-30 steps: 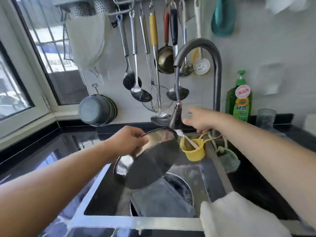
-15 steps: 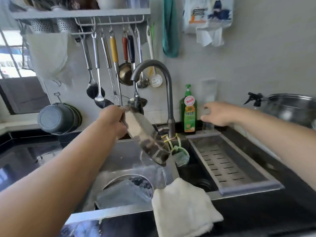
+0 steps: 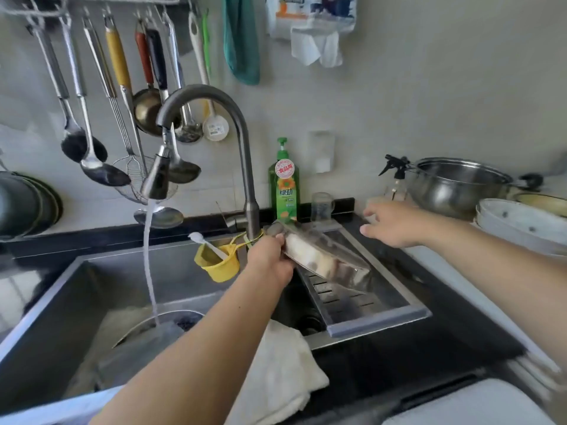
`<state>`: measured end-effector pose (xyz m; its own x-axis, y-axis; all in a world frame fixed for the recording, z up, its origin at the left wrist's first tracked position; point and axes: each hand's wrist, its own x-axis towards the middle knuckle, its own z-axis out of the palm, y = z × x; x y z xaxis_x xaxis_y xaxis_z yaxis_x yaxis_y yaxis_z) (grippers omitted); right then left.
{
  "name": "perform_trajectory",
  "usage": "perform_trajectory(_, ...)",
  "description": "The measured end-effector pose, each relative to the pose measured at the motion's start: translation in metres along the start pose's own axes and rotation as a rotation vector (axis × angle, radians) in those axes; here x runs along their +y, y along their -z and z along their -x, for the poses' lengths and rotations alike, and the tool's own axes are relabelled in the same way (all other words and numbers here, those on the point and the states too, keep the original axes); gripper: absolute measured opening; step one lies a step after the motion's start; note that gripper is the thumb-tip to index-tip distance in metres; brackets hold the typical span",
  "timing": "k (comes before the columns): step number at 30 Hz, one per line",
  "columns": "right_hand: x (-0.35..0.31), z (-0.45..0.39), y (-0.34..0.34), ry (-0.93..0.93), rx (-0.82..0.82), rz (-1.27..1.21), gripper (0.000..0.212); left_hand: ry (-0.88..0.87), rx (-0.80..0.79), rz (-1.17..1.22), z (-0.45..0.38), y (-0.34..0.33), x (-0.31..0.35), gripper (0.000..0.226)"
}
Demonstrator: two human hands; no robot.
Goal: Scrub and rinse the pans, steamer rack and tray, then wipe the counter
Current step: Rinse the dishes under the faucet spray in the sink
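Holding a shallow steel pan (image 3: 325, 259) tilted on edge, the left hand (image 3: 270, 259) has its fingers curled round the near rim and keeps it in the air above the slotted drain tray (image 3: 377, 317) that sits across the right half of the sink (image 3: 92, 289). The pan looks wet and free of suds, so I judge it washed and on its way to be set down to drain. Water runs from the tap (image 3: 202, 118) into the left basin, where a second round pan or dish (image 3: 165, 329) lies under the stream near the front wall; that one appears not yet done.

The right hand (image 3: 392, 225) reaches out over the worktop's back edge, fingers spread and relaxed, gripping nothing; it hovers just beside the tray's far right corner and near a small glass (image 3: 322, 207). A white cloth (image 3: 276, 372) hangs over the sink's front edge, between the basins, unused for now, so wiping the worktop is probably left to do.

On the right end of the worktop stand a big steel pot (image 3: 454, 185) and a stack of pale bowls (image 3: 518, 222); whether those are washed I cannot tell. No steamer rack shows plainly.
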<state>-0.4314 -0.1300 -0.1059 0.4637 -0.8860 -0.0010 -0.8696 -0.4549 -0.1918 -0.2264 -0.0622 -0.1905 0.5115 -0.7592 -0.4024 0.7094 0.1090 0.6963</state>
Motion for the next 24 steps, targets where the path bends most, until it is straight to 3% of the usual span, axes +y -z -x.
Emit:
perform_trajectory(5,0.008,-0.003,-0.019,-0.003,-0.041,-0.021,0.054,0.037,0.027,-0.118,-0.026,0.013,-0.031,0.021)
perform_trajectory(7,0.000,-0.004,-0.025,0.016,-0.049,-0.019,0.051,0.036,0.053,-0.270,-0.026,0.020,-0.027,0.017)
perform_trajectory(10,-0.024,-0.005,-0.035,0.058,-0.065,-0.019,0.052,0.036,0.009,-0.610,-0.026,0.039,-0.008,0.013)
perform_trajectory(16,-0.100,-0.019,-0.059,0.176,-0.067,-0.102,0.048,-0.039,-0.095,-0.888,-0.020,0.109,0.049,0.008)
perform_trajectory(19,-0.146,-0.024,-0.080,0.246,-0.052,-0.195,0.038,0.038,-0.053,-1.349,-0.006,0.187,0.098,0.022)
perform_trajectory(21,-0.177,-0.026,-0.101,0.268,-0.048,-0.277,0.032,0.167,0.083,-1.554,-0.003,0.241,0.131,0.020)
perform_trajectory(24,-0.219,-0.037,-0.136,0.292,-0.041,-0.323,0.030,0.281,0.233,-1.701,-0.017,0.309,0.167,0.024)
